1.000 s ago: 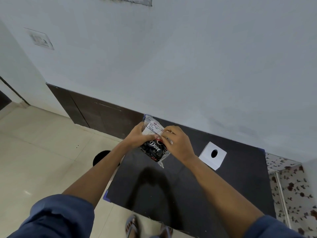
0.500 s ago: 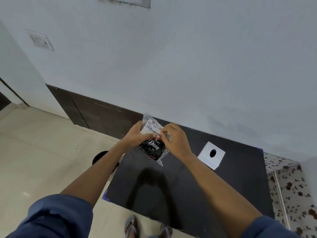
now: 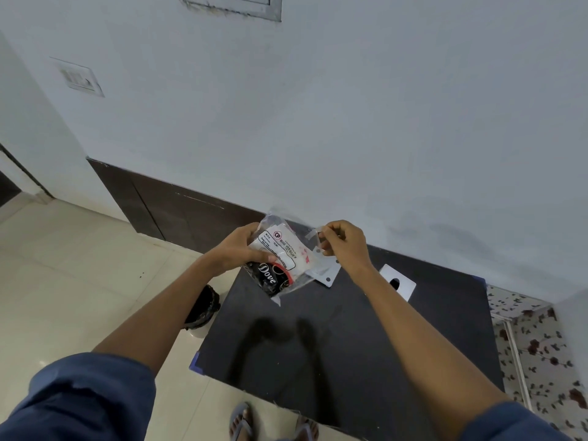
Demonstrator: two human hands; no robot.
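**A:** Where's the pouch rn?

**B:** Up off the worktop [image 3: 318, 351], between the two grips. Left grip [image 3: 237, 254] wraps the clear pouch [image 3: 304, 265] from the side, thumb across the front, fingers behind. Inside there's a white tissue pack [image 3: 280, 249] right by that thumb and a black Dove pack [image 3: 269, 278] just below it.

**A:** And the right grip?

**B:** Right grip [image 3: 345, 246] pinches a strip of clear tape [image 3: 313, 233] at the pouch's top edge w/ thumb + forefinger, other fingers curled in. The strip looks partly lifted. Can't tell how much is stuck down.

**A:** So it's a peel. Tips?

**B:** Imo pull low and back along the film, not straight up, or the thin plastic stretches or rips. Slide the left thumb closer to the peel line so the pouch doesn't fold toward the right grip. Go slow & steady, since a jerk could snap the tape.

**A:** Anything in the way?

**B:** A pale flap w/ punched holes [image 3: 326, 276] hangs just below the right grip, so don't snag it. White box w/ a hole [image 3: 405, 286] sits on the worktop beyond the right wrist, well apart. Tilt the opened end upward so the packs don't slip out.
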